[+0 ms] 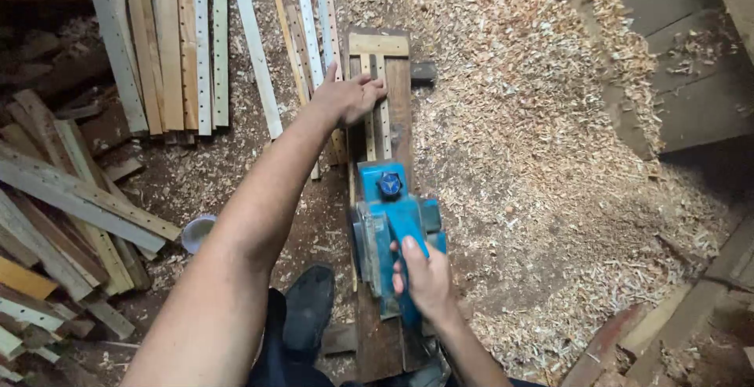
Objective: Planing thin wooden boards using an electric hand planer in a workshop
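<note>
Firmly, the right hand (424, 277) grips a blue planer (390, 230); left hand (353, 95) presses slats (375, 124).

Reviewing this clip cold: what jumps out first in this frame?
The blue electric planer at centre, sitting on a dark plank, with the right hand closed round its grip. Ahead of it, the left hand presses on thin wooden slats lying along the plank. A wide drift of pale wood shavings covers the floor to the right, and loose slats lie at left.

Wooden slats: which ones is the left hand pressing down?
The left hand presses the pale slats lying lengthwise on the dark board, just ahead of the blue planer; others lie on the floor.
</note>
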